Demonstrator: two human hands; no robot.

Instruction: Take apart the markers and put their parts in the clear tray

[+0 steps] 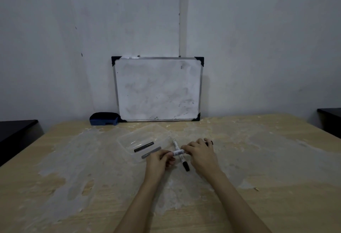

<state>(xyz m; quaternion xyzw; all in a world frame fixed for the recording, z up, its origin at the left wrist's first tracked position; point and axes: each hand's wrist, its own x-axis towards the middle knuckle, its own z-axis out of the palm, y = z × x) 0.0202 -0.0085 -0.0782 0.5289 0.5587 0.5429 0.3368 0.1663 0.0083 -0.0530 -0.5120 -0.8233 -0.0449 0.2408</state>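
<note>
Both hands (184, 156) grip marker (178, 152); label unreadable.

Two bare forearms, no sleeves in sight — uncovered from the near edge of the view up to the wrists. Left hand (160, 159) and right hand (200, 154) both bare, no gloves. No watch or band at either wrist. Slim build — fingers too blurred for finer detail.
</note>
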